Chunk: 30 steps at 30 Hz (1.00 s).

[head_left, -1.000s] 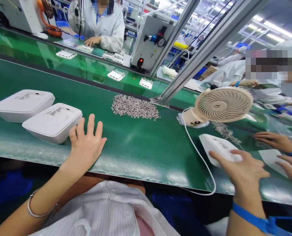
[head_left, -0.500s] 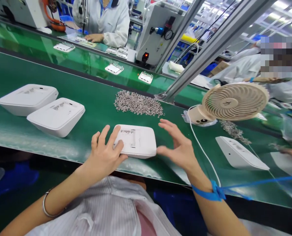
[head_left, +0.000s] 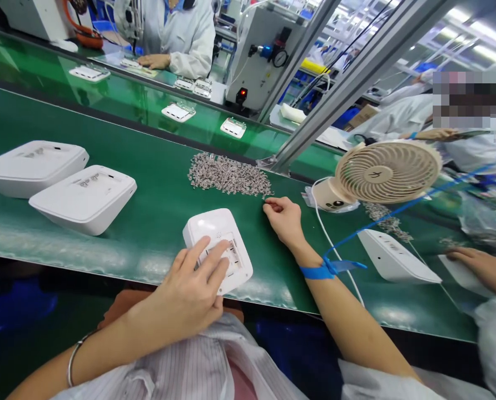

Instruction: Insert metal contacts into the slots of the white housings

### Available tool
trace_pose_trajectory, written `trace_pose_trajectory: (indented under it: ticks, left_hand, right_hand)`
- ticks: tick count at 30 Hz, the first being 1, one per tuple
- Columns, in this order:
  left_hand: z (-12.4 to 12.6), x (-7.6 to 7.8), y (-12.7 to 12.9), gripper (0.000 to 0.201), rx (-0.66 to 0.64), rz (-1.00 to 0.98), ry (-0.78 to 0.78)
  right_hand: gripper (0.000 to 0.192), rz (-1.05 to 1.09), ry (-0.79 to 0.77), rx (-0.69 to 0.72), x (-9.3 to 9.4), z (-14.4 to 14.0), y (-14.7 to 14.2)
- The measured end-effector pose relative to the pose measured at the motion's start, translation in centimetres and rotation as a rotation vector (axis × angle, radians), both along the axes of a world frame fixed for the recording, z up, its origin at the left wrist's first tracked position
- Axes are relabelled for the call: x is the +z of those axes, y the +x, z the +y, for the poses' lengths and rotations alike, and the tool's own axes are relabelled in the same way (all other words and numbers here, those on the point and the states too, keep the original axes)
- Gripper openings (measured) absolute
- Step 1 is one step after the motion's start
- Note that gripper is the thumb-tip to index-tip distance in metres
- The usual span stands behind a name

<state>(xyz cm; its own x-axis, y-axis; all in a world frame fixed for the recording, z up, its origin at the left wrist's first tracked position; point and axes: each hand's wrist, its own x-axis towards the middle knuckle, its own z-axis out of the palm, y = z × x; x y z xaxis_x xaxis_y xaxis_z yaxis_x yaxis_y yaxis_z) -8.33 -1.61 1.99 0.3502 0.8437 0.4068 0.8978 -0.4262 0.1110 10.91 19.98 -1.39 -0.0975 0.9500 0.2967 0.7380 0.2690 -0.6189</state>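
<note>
Right, my left hand (head_left: 189, 291) lies flat, fingers spread on the white casing (head_left: 217, 247) at the belt's near edge; light, stiff, slick plastic, I'd grip its sides. My right hand (head_left: 283, 219) pinches something tiny beside the pile of small metal parts (head_left: 227, 175).

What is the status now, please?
Left hand pressing on white housing. Right hand at pile of small metal parts. Fan cable beside right wrist.

Left hand (head_left: 189, 294) palm down, fingers (head_left: 214, 261) spread and extended forward; bracelet on wrist. Right hand (head_left: 283, 218) reaching forward, fingers curled together; blue strap around wrist.
</note>
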Motion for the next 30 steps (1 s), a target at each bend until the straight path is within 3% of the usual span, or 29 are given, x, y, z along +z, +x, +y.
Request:
trace_pose_trajectory:
  ticks: [5, 8, 12, 17, 24, 30]
  left_hand:
    - [0.3, -0.3, 0.5, 0.046, 0.236, 0.101, 0.161]
    - [0.4, -0.2, 0.1, 0.047, 0.226, 0.026, 0.154]
    - [0.5, 0.0, -0.7, 0.032, 0.204, 0.044, 0.131]
    - [1.2, -0.6, 0.1, 0.023, 0.258, 0.091, 0.229]
    - [2.0, -0.7, 1.7, 0.023, 0.298, 0.198, 0.235]
    - [2.4, -0.6, 2.3, 0.03, 0.324, 0.292, 0.194]
  right_hand:
    - [0.012, -0.05, 0.031, -0.06, 0.0, 1.9, -1.1]
    - [0.012, -0.062, 0.038, -0.063, 0.1, 2.6, -1.5]
    - [0.01, -0.064, 0.042, -0.061, 0.1, 3.0, -1.6]
    - [0.012, -0.038, 0.094, -0.048, 0.3, 1.9, -1.8]
    - [0.015, 0.015, 0.119, 0.241, 0.6, -1.5, -3.9]
    - [0.012, 0.2, 0.081, 0.564, 2.9, -5.1, -5.3]
